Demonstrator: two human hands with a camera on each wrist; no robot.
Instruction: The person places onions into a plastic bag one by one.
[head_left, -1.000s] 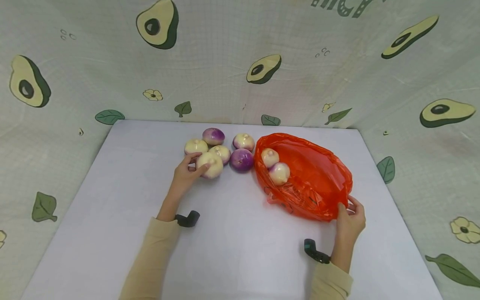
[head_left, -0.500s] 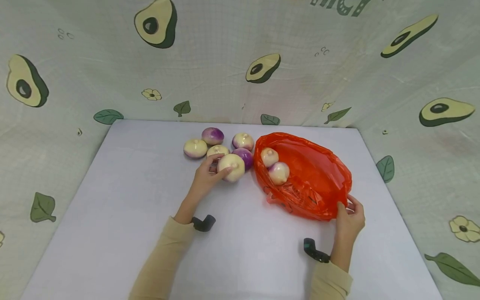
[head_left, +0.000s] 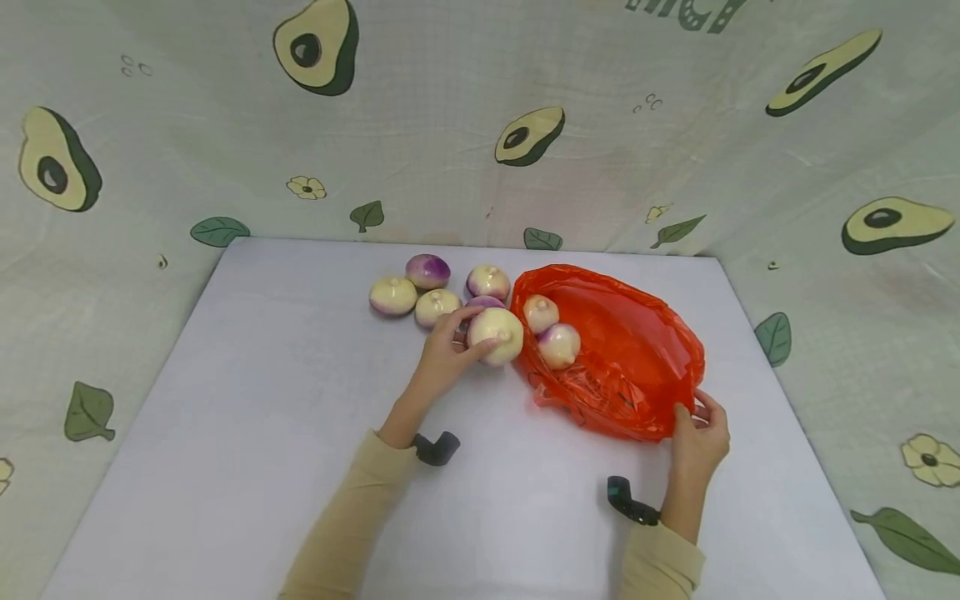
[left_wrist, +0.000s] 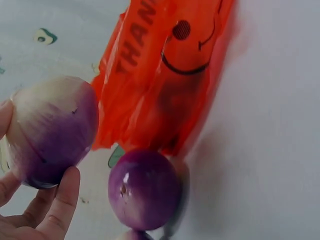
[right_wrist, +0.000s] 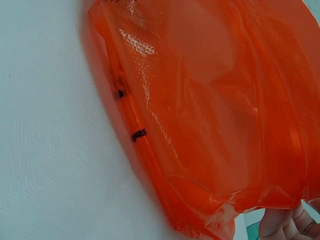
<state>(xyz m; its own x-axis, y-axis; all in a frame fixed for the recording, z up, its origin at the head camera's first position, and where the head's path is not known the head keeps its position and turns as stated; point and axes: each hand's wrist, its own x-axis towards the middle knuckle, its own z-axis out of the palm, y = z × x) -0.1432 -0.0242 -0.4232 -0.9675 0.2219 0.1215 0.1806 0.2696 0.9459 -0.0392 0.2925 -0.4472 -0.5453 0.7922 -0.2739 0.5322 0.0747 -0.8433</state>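
In the head view my left hand grips a white-and-purple turnip between thumb and fingers. It is at the left rim of a red plastic bag; whether they touch cannot be told. My right hand pinches the bag's near right rim, and the bag's mouth is spread wide. Inside the bag, on its left, lie two turnips. The left wrist view shows the held turnip raised beside the bag's printed wall. Below it is a purple turnip, mostly covered in the head view.
Several loose turnips stand in a cluster left of the bag on the white table. Close to the bag's left edge is another turnip. A cloth with avocado prints hangs behind and at the sides.
My left hand has carried its turnip rightward from the cluster to the bag's left rim, now covering part of the purple turnip. The right hand and bag stay put.
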